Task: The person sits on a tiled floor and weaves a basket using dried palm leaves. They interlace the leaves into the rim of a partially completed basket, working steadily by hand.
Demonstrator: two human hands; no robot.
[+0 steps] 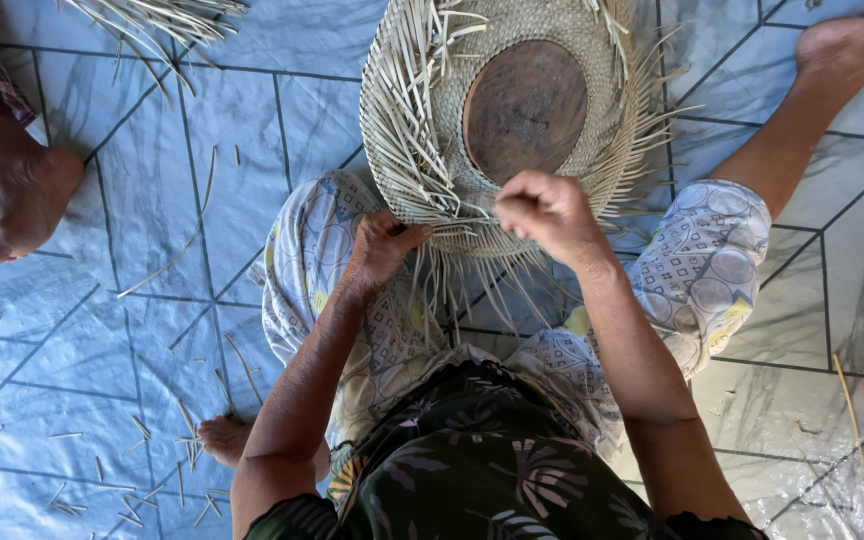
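Gripping the near edge of the woven straw hat [512, 110], the left hand [380, 248] had its fingers curled shut on the rim, apparently steadying the work on the lap. Just right of it, at centre frame, the right hand [549, 212] was pinched together on thin loose straw strands [472, 290], seemingly pulling one taut for weaving. Most of the hat lay above both hands, at upper centre, its crown fitted over a round wooden block [525, 110]. Straw scraps [142, 470] littered the blue tiled floor [102, 330] at lower left; another person's foot [27, 195] sat at upper left.
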